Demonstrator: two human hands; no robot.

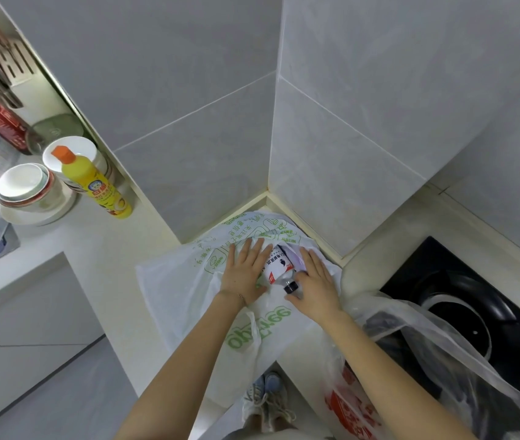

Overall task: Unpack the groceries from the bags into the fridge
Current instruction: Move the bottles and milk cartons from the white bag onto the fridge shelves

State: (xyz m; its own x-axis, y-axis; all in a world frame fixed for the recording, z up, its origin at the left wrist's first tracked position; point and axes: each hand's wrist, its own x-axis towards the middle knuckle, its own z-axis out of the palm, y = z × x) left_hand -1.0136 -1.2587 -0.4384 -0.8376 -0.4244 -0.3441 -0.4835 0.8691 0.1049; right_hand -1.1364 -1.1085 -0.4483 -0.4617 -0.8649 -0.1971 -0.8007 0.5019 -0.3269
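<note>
A white plastic bag with green print (pixel 188 290) lies on the cream counter (pixel 109 249) in the tiled corner. A clear bottle with a white and red label and a black cap (pixel 279 269) pokes out of the bag's mouth, cap toward me. My left hand (pixel 246 269) lies flat with straight fingers on the bag, just left of the bottle. My right hand (pixel 314 282) rests on the bag at the bottle's right, thumb beside the cap; whether it grips the bottle I cannot tell. A second bag, clear with red print (pixel 411 360), stands at the right.
A black stove with a wok (pixel 461 300) sits at the right behind the clear bag. At the left stand a yellow bottle with an orange cap (pixel 93 182), stacked white bowls (pixel 30 192) and a red-labelled bottle (pixel 1 119). My shoes (pixel 268 401) show on the floor below.
</note>
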